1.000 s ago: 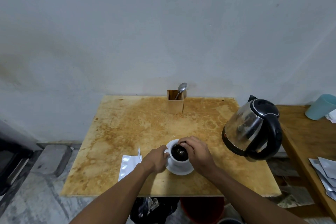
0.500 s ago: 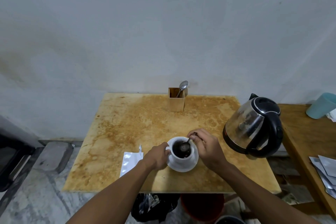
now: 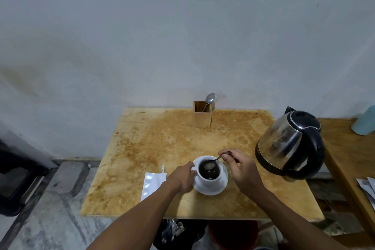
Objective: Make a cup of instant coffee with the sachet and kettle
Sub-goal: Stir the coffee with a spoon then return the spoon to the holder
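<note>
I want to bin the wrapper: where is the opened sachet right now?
In the head view the silver sachet lies flat near the table's front edge, just left of the left hand that holds the cup.

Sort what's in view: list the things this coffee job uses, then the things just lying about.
In use:
cup of dark coffee on its saucer
spoon in the right hand
left hand at the cup's handle
kettle
sachet

Lying about:
wooden holder with a spare spoon
blue cup
packets at far right
</note>
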